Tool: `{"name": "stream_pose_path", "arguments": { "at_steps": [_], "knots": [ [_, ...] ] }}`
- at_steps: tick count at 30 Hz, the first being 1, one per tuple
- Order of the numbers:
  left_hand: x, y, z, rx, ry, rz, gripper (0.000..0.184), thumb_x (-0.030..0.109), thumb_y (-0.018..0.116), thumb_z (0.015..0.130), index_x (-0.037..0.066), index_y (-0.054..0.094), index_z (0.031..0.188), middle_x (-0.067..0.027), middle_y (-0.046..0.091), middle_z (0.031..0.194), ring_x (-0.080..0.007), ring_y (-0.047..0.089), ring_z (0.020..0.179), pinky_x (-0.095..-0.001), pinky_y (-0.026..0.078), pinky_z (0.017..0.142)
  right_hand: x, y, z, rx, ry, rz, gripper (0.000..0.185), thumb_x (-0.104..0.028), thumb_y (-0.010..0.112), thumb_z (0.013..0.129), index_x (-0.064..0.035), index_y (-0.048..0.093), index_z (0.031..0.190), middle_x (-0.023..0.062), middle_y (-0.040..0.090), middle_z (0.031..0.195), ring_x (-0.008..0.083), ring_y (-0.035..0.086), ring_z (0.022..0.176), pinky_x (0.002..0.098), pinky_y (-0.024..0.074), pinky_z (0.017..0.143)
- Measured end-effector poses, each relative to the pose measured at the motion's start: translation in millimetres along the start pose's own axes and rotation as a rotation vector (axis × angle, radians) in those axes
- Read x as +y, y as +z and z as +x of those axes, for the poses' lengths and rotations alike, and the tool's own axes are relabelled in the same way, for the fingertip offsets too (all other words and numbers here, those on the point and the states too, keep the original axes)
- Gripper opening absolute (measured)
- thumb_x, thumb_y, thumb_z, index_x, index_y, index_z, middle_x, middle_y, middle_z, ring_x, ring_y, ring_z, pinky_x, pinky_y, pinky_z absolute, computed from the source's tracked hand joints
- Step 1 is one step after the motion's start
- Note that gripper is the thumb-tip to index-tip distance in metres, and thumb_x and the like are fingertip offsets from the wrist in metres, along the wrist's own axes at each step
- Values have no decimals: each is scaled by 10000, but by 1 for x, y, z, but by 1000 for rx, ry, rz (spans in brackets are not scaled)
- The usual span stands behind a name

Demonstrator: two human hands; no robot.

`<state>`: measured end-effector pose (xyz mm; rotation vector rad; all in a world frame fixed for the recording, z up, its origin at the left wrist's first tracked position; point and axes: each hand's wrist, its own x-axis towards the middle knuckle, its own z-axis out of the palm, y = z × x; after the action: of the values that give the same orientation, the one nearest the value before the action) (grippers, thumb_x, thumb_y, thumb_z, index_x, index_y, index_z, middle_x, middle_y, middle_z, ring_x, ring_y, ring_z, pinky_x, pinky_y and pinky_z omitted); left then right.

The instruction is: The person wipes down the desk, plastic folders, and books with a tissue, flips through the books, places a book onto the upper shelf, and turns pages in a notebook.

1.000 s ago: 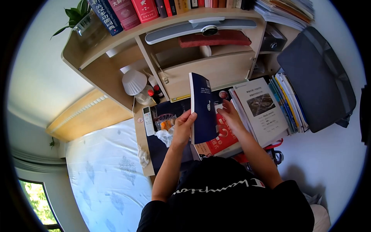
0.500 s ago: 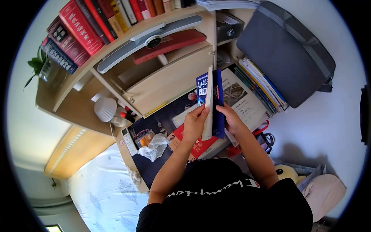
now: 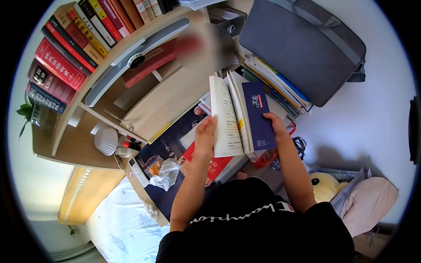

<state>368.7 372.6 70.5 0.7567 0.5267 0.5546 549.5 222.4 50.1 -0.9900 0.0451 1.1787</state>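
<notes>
An opened book with printed pages and a dark blue cover flap is held up over the desk. My left hand grips its left edge, thumb on the page side. My right hand pinches the outer edge of the blue flap. A few pages stand up along the middle, and a yellow patch shows low near the fold. Below the book lies a red book, partly covered by my left arm. Left of that arm rests a crumpled white plastic bag beside an orange packaged item.
A white remote control lies at the desk's left edge. Books fill the upper shelf, above a long grey lamp bar. A grey laptop bag stands at right behind stacked papers. A bed is at lower left.
The book, closed or nearly closed half a second ago, is now spread open with its pages showing. My hands have moved farther apart. The camera view has shifted to the right.
</notes>
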Motion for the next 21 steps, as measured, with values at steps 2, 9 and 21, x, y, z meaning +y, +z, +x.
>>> {"name": "stream_pose_path", "arguments": {
  "at_steps": [2,9,21],
  "knots": [
    [11,1,-1,-17,31,63,210,170,512,919,0,594,1011,-62,648,871,-114,616,728,-236,504,659,-4,-5,-6,22,12,30,393,-206,483,830,52,508,1124,190,621,988,261,650,796,343,547,717],
    [13,6,1,-45,18,228,190,150,507,917,-6,586,990,-67,645,855,-111,615,721,-237,505,673,0,-5,-19,174,-301,-411,515,-5,469,836,-62,363,1337,156,601,1059,185,629,845,290,528,725],
    [-39,-7,9,-7,13,151,206,144,504,920,-12,569,1038,-80,639,926,-117,602,791,-247,490,726,9,-31,-14,78,-267,-215,400,-312,459,919,2,532,1156,76,612,1017,136,580,892,231,455,762]
  ]
}}
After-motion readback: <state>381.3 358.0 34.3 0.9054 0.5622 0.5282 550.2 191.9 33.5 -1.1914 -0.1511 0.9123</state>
